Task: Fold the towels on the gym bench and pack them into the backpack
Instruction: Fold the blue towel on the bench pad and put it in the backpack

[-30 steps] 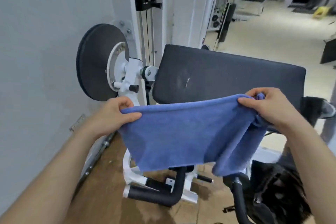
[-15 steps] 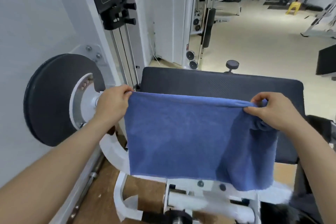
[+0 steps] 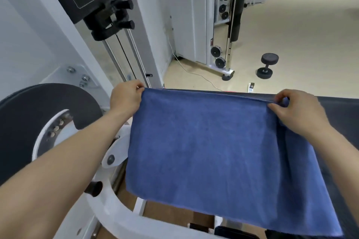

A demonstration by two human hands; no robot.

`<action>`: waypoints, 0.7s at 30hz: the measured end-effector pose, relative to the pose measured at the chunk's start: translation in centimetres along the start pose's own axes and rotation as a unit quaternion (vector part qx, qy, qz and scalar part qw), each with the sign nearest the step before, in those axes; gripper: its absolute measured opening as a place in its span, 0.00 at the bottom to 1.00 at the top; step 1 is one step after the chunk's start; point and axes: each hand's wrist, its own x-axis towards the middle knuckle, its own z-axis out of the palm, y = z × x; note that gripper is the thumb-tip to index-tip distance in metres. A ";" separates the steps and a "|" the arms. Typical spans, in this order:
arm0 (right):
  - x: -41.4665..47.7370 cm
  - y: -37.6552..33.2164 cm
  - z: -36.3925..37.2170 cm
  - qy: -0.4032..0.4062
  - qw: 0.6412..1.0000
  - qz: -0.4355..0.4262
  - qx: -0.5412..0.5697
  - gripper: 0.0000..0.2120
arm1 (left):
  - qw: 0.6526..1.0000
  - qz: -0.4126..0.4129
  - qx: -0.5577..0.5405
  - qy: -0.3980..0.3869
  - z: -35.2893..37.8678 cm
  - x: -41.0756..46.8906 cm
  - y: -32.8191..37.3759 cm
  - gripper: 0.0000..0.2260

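Note:
A blue towel (image 3: 209,147) hangs spread out in front of me, doubled over along its top edge. My left hand (image 3: 126,98) pinches its top left corner. My right hand (image 3: 297,110) pinches the top right corner, with a bunch of cloth under the palm. Behind the towel lies the dark padded gym bench (image 3: 338,108), of which only the far edge and right side show. The backpack is not in view.
A black weight disc (image 3: 38,114) on a white machine frame (image 3: 120,217) stands at my left. A cable machine (image 3: 223,25) stands behind the bench. A black dumbbell (image 3: 266,66) lies on the beige floor at the right.
Both hands have lifted the towel and carried it forward over the bench, stretching its top edge straight. The view has tilted up and the dark bag at the lower right has left it.

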 end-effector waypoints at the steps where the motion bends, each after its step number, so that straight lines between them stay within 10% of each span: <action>1: 0.4 0.3 0.2 0.001 1.000 0.002 0.009 0.05 | 1.000 0.004 0.003 -0.002 0.4 0.0 0.0 0.09; 10: 1.9 0.9 -0.5 -0.038 0.997 0.007 0.069 0.06 | 0.998 -0.037 0.049 -0.010 1.1 -0.7 2.4 0.19; 17: -1.7 3.1 -4.0 -0.109 0.976 0.007 0.188 0.44 | 0.940 0.272 -0.137 -0.152 4.1 -9.1 16.7 0.15; 21: -4.3 5.4 -2.6 0.000 0.983 0.052 0.177 0.37 | 0.903 0.332 -0.183 -0.203 6.2 -11.1 24.0 0.16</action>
